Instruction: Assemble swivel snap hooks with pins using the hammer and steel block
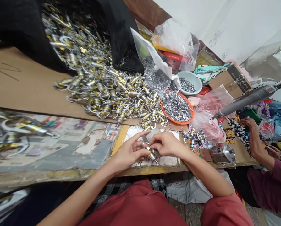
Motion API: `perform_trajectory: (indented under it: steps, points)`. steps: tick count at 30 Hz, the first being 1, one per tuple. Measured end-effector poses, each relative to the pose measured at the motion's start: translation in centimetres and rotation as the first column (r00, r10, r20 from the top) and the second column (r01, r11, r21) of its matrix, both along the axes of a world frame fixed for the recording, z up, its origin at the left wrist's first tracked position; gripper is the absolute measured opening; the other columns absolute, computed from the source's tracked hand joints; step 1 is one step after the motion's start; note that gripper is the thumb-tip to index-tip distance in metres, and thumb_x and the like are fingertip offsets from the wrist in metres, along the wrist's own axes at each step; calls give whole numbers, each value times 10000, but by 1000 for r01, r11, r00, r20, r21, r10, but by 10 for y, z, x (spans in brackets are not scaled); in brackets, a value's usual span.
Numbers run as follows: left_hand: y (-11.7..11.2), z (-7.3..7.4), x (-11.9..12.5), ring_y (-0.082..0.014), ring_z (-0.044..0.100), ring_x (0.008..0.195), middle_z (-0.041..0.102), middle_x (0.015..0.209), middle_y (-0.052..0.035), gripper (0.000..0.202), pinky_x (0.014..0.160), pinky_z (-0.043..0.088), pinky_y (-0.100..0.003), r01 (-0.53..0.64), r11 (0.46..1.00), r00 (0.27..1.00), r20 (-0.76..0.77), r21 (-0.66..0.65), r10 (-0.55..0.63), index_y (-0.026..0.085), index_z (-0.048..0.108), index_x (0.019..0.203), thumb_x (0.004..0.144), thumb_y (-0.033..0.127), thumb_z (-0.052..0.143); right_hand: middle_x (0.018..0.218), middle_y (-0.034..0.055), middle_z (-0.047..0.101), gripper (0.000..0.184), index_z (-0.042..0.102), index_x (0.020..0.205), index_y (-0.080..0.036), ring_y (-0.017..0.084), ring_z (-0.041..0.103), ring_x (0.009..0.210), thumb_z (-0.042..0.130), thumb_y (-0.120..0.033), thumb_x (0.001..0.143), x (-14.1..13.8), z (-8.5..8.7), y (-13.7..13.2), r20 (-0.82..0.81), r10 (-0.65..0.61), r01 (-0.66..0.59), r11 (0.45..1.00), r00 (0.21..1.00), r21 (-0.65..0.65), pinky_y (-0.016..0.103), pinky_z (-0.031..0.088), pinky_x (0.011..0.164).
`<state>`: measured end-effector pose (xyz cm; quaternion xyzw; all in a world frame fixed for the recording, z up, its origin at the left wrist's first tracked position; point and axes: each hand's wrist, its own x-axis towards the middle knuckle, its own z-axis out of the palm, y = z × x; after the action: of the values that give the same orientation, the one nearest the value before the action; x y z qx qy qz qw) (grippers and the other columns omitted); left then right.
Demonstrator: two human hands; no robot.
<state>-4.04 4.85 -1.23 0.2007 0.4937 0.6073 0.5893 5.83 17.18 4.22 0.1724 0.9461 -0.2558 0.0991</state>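
Observation:
My left hand and my right hand meet over a white pad at the table's front edge. Both pinch one small silver-and-gold metal clasp between their fingertips, the left from the left side, the right from above. Just beyond them lies a large heap of the same silver-and-gold clasps, spilling out of a black bag onto brown cardboard.
An orange dish of small silver parts and a grey bowl stand behind my right hand. Finished clasps with blue pieces, a steel pot, plastic bags and a grey power tool crowd the right. Another person's hand works at far right.

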Motion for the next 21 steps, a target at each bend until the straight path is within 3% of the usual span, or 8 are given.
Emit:
perform_trajectory:
  steps: [3, 7, 10, 12, 14, 16, 18, 21]
  points:
    - [0, 2, 0, -155, 623, 600, 646, 689, 14, 822, 597, 473, -278, 9, 1000, 1000, -18, -5, -9, 136, 342, 1280, 552, 241, 711, 598, -41, 617, 54, 658, 747, -180, 88, 529, 536, 640, -139, 717, 5, -9, -2, -73, -96, 92, 994, 993, -56, 181, 332, 505]
    - [0, 3, -1, -165, 630, 613, 648, 709, 4, 824, 601, 478, -286, 14, 1000, 999, -30, -12, -15, 136, 342, 1283, 554, 253, 708, 712, -21, 657, 145, 662, 825, -197, 109, 570, 629, 587, -111, 736, 13, -21, -9, -271, -117, 113, 993, 955, -32, 198, 402, 590]
    - [0, 2, 0, -154, 615, 603, 615, 680, 29, 797, 585, 463, -273, 9, 1000, 999, -52, -16, -9, 153, 352, 1279, 571, 250, 702, 762, 2, 654, 109, 645, 818, -188, 121, 582, 684, 545, -159, 786, 27, -29, -8, -478, -214, 192, 977, 852, -95, 218, 439, 650]
    - [0, 2, -1, -149, 608, 597, 597, 676, 37, 783, 566, 452, -262, 12, 1000, 998, -62, -20, -14, 166, 365, 1272, 571, 243, 705, 779, 17, 638, 121, 621, 832, -178, 129, 581, 702, 505, -212, 825, 45, -34, 2, -573, -348, 341, 932, 742, -125, 229, 455, 654]
    - [0, 1, -1, -150, 611, 597, 595, 695, 33, 782, 555, 447, -257, 19, 1000, 998, -67, -24, -20, 173, 372, 1269, 567, 240, 711, 836, 37, 624, 155, 596, 918, -171, 149, 580, 749, 486, -245, 837, 67, -39, 14, -577, -426, 493, 869, 697, -46, 259, 464, 681]
    - [-1, -1, -1, -150, 614, 597, 597, 708, 29, 778, 555, 448, -259, 14, 1000, 997, -75, -24, -16, 175, 377, 1267, 569, 244, 714, 929, 66, 610, 270, 555, 1060, -167, 184, 576, 831, 524, -284, 818, 88, -44, 24, -465, -424, 530, 839, 777, 121, 301, 461, 729]
    - [-1, -1, -1, -151, 617, 595, 599, 715, 27, 774, 560, 449, -263, 7, 1000, 997, -83, -27, -9, 178, 376, 1269, 577, 249, 713, 976, 84, 602, 357, 525, 1138, -169, 209, 572, 880, 540, -324, 817, 104, -51, 27, -292, -388, 459, 856, 874, 236, 320, 455, 746]
    - [-1, -1, -1, -154, 620, 595, 602, 711, 25, 779, 569, 453, -271, 8, 999, 996, -85, -32, -10, 171, 367, 1276, 581, 253, 708, 909, 76, 618, 263, 574, 1044, -167, 201, 582, 854, 431, -322, 888, 112, -60, 21, -188, -367, 404, 883, 911, 237, 307, 450, 736]
